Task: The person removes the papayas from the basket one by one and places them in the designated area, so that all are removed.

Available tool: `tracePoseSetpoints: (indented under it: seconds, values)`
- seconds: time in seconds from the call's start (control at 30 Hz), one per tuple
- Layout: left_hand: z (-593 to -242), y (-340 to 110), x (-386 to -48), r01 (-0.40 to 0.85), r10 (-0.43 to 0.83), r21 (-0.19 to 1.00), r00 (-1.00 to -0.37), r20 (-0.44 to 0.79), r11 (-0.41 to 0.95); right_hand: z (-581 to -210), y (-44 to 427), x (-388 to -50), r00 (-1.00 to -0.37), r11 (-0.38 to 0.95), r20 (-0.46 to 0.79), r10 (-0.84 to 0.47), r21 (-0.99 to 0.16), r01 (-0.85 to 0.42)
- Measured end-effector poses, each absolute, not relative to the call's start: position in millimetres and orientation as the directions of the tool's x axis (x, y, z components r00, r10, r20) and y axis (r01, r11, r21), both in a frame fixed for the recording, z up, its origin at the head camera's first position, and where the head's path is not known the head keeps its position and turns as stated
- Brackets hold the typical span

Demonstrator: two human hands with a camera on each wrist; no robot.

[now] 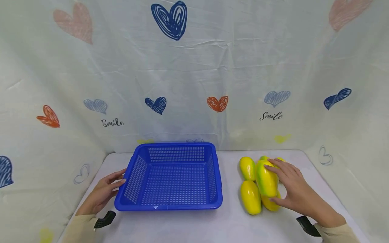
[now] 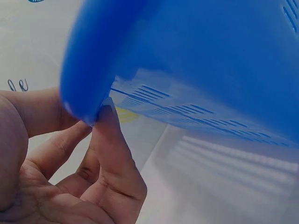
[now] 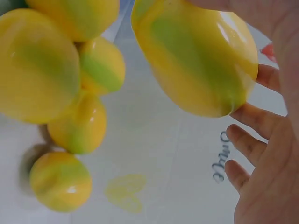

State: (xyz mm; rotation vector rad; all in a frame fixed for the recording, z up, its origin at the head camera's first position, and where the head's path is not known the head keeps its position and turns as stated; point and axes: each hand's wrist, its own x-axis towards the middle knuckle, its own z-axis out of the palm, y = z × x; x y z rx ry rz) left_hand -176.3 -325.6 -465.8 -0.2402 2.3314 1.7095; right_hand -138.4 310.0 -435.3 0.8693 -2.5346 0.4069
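My left hand (image 1: 103, 190) pinches the left rim of an oblong blue plastic basket (image 1: 168, 207), thumb and finger meeting on its edge in the left wrist view. The basket has slotted sides, and nothing lies in it. My right hand (image 1: 293, 184) holds a yellow-green mango (image 1: 267, 179) between thumb and fingertips, above other mangoes. In the right wrist view the held mango (image 3: 201, 60) hangs apart from the rest. Around it in the head view lie an upper left mango (image 1: 247, 168), a lower left mango (image 1: 251, 198) and others partly hidden by the hand.
The white table (image 1: 182, 227) carries the basket at centre-left and the mangoes at right. Behind it hangs a pale cloth (image 1: 188, 81) printed with hearts and the word Smile. More cloth borders the table on both sides. A black strap piece (image 1: 104, 219) shows at the left wrist.
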Motion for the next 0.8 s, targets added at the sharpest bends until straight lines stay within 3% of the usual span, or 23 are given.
tracePoseSetpoints:
  seconds: [0.8]
  values:
    - [-461, -331, -178, -0.302, 0.026, 0.902, -0.945, -0.325, 0.308, -474, 380, -119, -0.817, 0.841, 0.429, -0.384, -0.203, -0.501]
